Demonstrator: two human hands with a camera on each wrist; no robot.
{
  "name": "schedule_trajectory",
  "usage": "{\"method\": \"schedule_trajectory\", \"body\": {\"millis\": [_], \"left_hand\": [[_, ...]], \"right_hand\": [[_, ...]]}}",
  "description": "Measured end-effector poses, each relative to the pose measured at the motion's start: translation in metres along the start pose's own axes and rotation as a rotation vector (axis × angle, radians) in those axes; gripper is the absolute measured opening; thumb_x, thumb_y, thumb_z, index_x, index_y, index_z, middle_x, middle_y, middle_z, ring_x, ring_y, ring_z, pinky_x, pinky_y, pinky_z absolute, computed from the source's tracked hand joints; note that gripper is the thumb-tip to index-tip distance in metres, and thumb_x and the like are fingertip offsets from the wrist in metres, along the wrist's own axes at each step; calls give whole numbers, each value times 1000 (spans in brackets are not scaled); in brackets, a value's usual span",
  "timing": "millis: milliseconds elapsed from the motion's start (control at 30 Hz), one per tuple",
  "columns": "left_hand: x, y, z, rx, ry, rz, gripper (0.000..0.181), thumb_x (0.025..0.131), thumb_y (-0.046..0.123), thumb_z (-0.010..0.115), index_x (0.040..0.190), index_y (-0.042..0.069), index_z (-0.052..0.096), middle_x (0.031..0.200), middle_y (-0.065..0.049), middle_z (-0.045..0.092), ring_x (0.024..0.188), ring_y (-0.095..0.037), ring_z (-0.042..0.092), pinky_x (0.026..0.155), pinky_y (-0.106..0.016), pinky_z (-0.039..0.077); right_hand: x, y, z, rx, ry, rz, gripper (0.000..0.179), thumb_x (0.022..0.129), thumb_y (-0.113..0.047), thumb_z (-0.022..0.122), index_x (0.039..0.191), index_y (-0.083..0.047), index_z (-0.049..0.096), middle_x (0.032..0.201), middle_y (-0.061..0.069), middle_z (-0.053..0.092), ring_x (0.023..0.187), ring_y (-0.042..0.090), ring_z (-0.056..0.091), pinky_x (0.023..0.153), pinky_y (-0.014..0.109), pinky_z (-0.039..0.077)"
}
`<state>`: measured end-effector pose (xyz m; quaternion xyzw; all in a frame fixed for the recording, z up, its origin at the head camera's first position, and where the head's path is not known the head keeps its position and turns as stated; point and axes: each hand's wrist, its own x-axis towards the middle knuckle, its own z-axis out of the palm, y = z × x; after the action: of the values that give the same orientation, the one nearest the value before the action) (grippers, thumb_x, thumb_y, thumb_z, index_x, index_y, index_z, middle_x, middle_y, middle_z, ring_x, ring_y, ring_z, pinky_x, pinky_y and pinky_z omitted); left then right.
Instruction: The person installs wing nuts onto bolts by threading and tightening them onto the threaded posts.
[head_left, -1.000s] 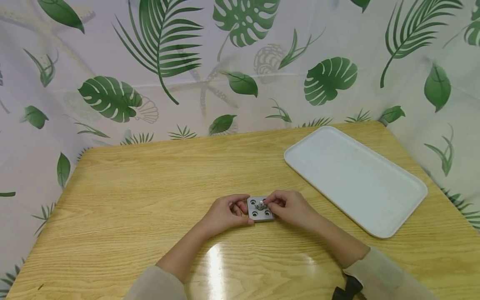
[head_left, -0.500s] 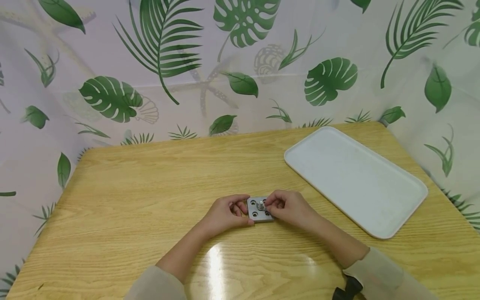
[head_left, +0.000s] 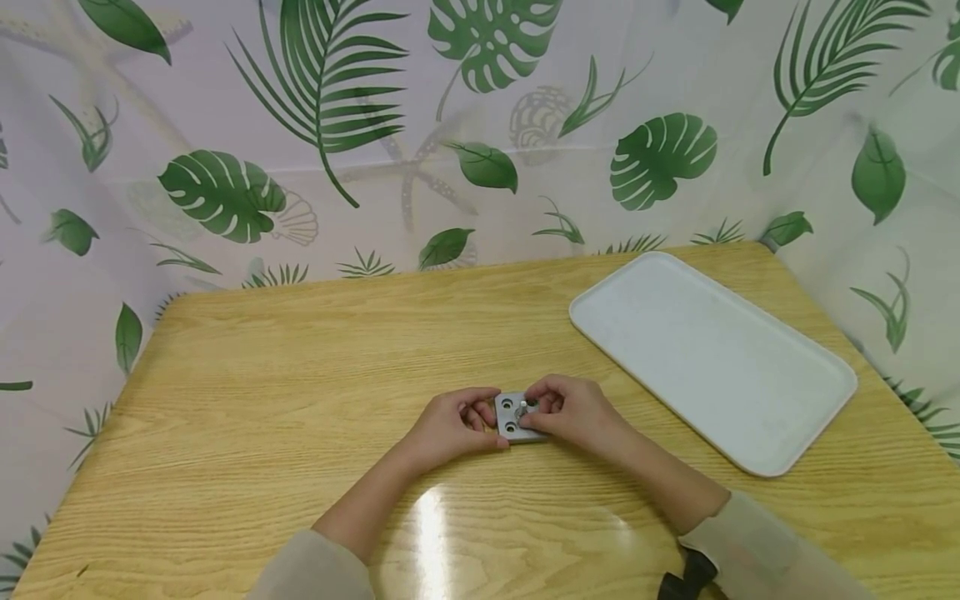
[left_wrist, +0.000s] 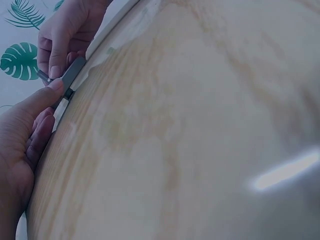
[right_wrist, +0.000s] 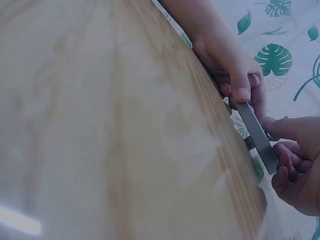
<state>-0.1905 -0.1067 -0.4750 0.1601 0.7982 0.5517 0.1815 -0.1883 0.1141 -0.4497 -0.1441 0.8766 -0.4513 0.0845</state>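
A small grey metal plate (head_left: 507,416) with several round holes lies between both hands over the wooden table. My left hand (head_left: 448,427) holds its left side, thumb at the near edge and index finger at the far edge. From the plate's middle rises a small silver piece (head_left: 522,408), perhaps a wing nut on a stud. The thumb and fingers of my right hand (head_left: 579,414) pinch it and cover the plate's right side. Edge-on in the right wrist view, the plate (right_wrist: 256,135) has a short dark part (right_wrist: 248,143) below it.
A white rectangular tray (head_left: 712,358) lies at the right of the wooden table (head_left: 300,375). Behind the table hangs a leaf-patterned cloth (head_left: 555,192). A black strap or clip (head_left: 688,575) sits by the right sleeve.
The right hand's fingers have shifted slightly around the small silver piece, the thumb now nearer the middle, covering more of the plate. The left hand and plate have stayed put.
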Motion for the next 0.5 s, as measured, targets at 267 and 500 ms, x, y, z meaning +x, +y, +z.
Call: {"method": "schedule_trajectory", "body": {"millis": [267,500], "left_hand": [[0,0,0,12,-1,16,66,72,25,84,130,9,56,92,-1,62,75,-13,57,65,-21,47],[0,0,0,9,5,13,67,71,24,84,130,9,56,92,-1,62,75,-12,56,65,-21,47]], "right_hand": [[1,-2,1,-31,6,-17,28,77,-18,78,96,0,67,69,0,57,58,9,47,50,20,39],[-2,1,-2,-50,-10,-44,18,82,-14,73,94,-3,68,70,-1,56,60,10,46,52,20,39]]}}
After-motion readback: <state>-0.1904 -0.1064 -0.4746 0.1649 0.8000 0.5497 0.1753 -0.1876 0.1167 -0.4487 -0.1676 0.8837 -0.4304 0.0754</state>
